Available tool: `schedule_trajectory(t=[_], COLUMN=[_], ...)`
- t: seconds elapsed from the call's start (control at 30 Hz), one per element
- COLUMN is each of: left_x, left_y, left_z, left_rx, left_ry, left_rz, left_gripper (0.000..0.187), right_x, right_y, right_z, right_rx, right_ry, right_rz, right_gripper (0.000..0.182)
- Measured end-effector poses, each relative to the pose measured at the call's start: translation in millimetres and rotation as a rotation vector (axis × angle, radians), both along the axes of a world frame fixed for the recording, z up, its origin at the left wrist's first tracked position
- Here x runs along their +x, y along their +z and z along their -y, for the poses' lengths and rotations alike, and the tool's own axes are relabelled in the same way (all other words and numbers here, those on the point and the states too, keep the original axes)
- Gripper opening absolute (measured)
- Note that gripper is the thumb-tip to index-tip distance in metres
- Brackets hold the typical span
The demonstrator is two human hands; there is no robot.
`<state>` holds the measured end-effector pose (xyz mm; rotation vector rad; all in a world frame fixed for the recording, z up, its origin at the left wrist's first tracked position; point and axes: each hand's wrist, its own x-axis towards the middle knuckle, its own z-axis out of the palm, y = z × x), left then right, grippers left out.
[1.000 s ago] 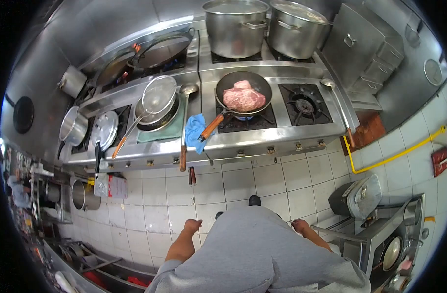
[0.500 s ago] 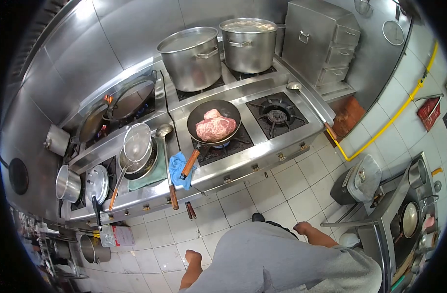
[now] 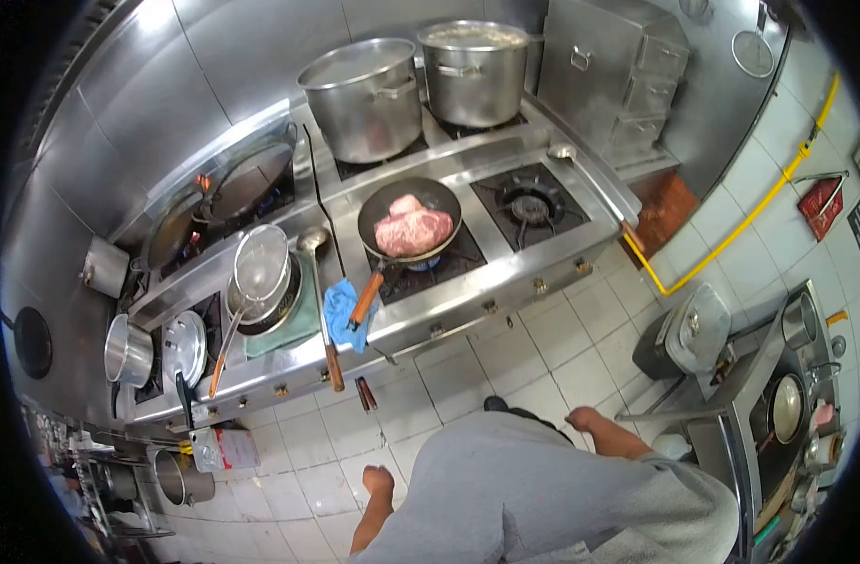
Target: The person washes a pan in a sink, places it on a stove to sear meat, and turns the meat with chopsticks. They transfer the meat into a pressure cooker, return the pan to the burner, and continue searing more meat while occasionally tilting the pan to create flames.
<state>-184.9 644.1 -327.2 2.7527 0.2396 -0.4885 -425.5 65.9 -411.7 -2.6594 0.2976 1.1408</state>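
Note:
My left hand (image 3: 378, 481) hangs low over the tiled floor, its fingers curled in, with nothing visible in it. On the other side of my grey clothing, my right hand (image 3: 583, 419) is also low and away from the stove, its fingers bunched; whether they hold anything is too small to tell. Raw meat (image 3: 413, 228) lies in a dark pan (image 3: 437, 195) over a lit burner. The pan's wooden handle (image 3: 366, 299) points toward me across a blue cloth (image 3: 340, 303). Neither hand touches the pan.
Two large steel pots (image 3: 364, 113) stand at the back of the stove. A strainer (image 3: 262, 261), a ladle (image 3: 313, 241) and a lidded pot (image 3: 185, 346) are at the left. Another ladle (image 3: 562, 151) lies right. A bin (image 3: 691, 329) and a sink counter (image 3: 731, 414) stand further right.
The view has shifted slightly, so the stove and pots sit a little higher. My left hand has moved slightly up and to the right. The meat and pan stay in place.

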Motion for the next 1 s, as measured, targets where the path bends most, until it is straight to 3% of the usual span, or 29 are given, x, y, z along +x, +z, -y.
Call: schedule_trajectory(t=[0.07, 0.1, 0.23, 0.3, 0.37, 0.43, 0.5, 0.63, 0.7, 0.8, 0.9, 1.0], left_x=[1.4, -0.3, -7.7, -11.3, -12.0, -9.5, -15.5, 25.9, 42.0, 66.7, 70.8, 56.8], left_y=[34.8, 40.1, -8.9, -57.3, -106.3, -142.8, -157.1, -159.8, -152.8, -124.3, -92.8, -72.1], left_z=[14.3, 12.8, -27.3, -63.1, -96.1, -115.9, -104.1, -75.0, -73.3, -27.4, 22.7, 70.4], left_rx=[-0.038, -0.092, -0.223, -0.124, 0.034, -0.033, 0.117, -0.095, -0.193, 0.067, 0.045, 0.059], left_ry=[0.065, 0.133, 0.136, -0.292, -1.144, -1.673, -1.388, -1.746, -1.869, -1.505, -1.003, -0.938], left_rz=[-0.038, -0.051, -0.059, -0.197, -0.1, 0.068, -0.044, 0.028, 0.067, -0.167, -0.259, -0.219], left_gripper=[0.039, 0.041, 0.039, 0.032, 0.025, 0.018, 0.012, 0.009, 0.009, 0.008, 0.009, 0.01], right_x=[-5.8, 18.4, -1.4, -14.8, -42.1, -70.7, -108.5, -184.1, -209.6, -254.4, -285.2, -309.0], right_y=[-19.0, 73.6, 94.7, 102.9, 104.6, 122.0, 146.8, 145.9, 150.8, 125.4, 104.8, 115.6], right_z=[4.4, -19.7, -39.2, -49.9, -57.6, -71.3, -90.5, -113.9, -132.2, -150.5, -155.4, -142.9], right_rx=[0.046, 0.065, 0.069, 0.045, 0.001, -0.051, -0.042, -0.1, -0.112, -0.087, -0.053, 0.035], right_ry=[-0.062, -0.342, -0.479, -0.556, -0.48, -0.507, -0.707, -0.762, -0.915, -1.026, -1.122, -1.058], right_rz=[0.081, 0.015, 0.23, 0.286, 0.224, 0.129, 0.124, 0.046, -0.095, -0.119, -0.109, -0.074], right_gripper=[0.03, 0.036, 0.044, 0.044, 0.044, 0.042, 0.042, 0.043, 0.045, 0.047, 0.049, 0.048])
